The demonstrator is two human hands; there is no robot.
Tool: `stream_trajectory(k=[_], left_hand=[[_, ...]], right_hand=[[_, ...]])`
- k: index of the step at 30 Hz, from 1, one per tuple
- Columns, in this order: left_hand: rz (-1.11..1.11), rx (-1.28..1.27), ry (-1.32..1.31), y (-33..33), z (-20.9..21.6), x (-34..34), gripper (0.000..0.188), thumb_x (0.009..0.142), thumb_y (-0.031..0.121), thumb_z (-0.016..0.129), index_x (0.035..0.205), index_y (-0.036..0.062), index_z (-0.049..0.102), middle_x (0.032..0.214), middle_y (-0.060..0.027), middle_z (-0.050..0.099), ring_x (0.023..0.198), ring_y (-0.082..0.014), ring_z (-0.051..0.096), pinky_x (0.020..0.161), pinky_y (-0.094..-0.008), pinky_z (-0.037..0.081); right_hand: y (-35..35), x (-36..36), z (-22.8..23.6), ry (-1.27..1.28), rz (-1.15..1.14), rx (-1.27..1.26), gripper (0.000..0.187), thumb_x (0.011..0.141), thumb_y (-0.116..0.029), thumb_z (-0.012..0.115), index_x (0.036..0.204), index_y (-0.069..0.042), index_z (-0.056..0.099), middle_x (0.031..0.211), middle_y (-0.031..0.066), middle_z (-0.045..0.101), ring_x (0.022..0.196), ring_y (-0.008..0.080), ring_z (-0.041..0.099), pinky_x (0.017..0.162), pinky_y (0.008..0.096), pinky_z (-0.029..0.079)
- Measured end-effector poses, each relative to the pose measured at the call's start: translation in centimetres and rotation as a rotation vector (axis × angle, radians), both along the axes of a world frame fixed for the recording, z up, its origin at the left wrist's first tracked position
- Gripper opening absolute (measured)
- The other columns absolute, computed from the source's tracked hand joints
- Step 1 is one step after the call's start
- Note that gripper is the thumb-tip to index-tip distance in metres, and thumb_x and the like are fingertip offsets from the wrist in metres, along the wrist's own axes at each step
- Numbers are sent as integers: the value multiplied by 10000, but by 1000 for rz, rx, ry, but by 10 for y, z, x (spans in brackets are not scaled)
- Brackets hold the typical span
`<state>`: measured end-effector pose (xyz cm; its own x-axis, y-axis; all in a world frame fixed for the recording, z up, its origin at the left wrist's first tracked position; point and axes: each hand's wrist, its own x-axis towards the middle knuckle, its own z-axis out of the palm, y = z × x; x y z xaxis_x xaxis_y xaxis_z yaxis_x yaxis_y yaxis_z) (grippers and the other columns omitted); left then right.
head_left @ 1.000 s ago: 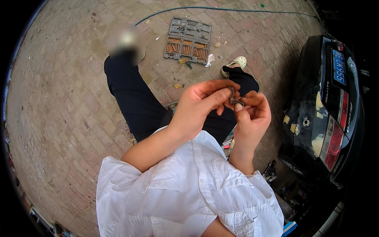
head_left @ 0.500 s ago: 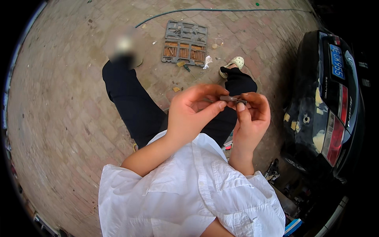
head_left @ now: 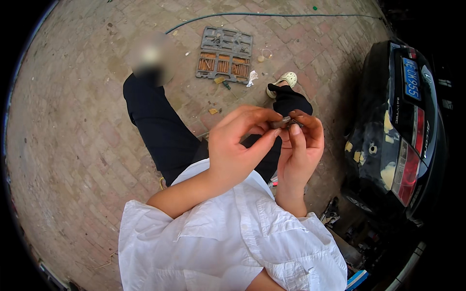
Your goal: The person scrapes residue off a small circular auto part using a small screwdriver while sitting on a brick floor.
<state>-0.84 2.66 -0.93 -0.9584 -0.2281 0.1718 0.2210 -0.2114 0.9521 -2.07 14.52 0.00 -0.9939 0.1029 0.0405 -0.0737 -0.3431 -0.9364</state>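
Note:
My left hand (head_left: 241, 141) is closed, thumb and fingers pinching a small dark grey metal piece (head_left: 281, 122). Close beside it, my right hand (head_left: 302, 143) pinches another small dark part (head_left: 293, 123) between thumb and fingers. The two pieces are held nearly end to end above my lap, and whether they touch is hidden by the fingertips. What kind of parts they are is too small to make out.
An opened grey plastic case (head_left: 225, 50) with rusty rod-like pieces lies on the brick paving ahead. Near it are a crumpled white tissue (head_left: 252, 78) and a small dark green tool (head_left: 226, 85). A hose (head_left: 272, 14) runs behind. On the right stands a black car (head_left: 383, 121).
Both hands have shifted slightly left. The piece in my left hand has tilted, its tip now pointing more upward, and the part in my right hand has turned and is more hidden.

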Motion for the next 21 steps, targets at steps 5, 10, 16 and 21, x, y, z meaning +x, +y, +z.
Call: stream_trajectory(k=[5, 10, 16, 21], left_hand=[[-35, 194, -94, 3, -1, 2, 222, 761, -64, 623, 980, -25, 618, 965, -82, 585, 810, -126, 617, 719, -232, 527], [-75, 226, -107, -2, 0, 3, 216, 791, -51, 612, 1005, -22, 611, 985, -86, 587, 869, -139, 622, 737, -234, 522], [-126, 292, -84, -4, 3, 3, 209, 830, -75, 546, 1038, -81, 551, 1036, -134, 594, 882, -168, 625, 772, -255, 517], [-164, 358, -124, -7, 6, 2, 208, 839, -42, 553, 1045, -72, 557, 1016, -136, 614, 872, -161, 621, 773, -260, 514]], right_hand=[[2, -1, -2, -30, 60, -47, 168, 851, 9, 550, 1011, 40, 509, 949, 92, 566, 860, 151, 592, 779, 314, 533], [9, -4, -3, -48, 136, -135, 149, 857, -4, 545, 999, 36, 520, 936, 87, 553, 864, 163, 586, 781, 321, 531], [6, -1, 8, 231, 59, 344, 112, 824, 44, 547, 936, 50, 542, 983, 118, 518, 916, 191, 569, 781, 287, 496], [3, 5, 12, 259, -18, 536, 172, 762, 107, 594, 918, 53, 549, 954, 133, 552, 855, 192, 592, 764, 268, 485]])
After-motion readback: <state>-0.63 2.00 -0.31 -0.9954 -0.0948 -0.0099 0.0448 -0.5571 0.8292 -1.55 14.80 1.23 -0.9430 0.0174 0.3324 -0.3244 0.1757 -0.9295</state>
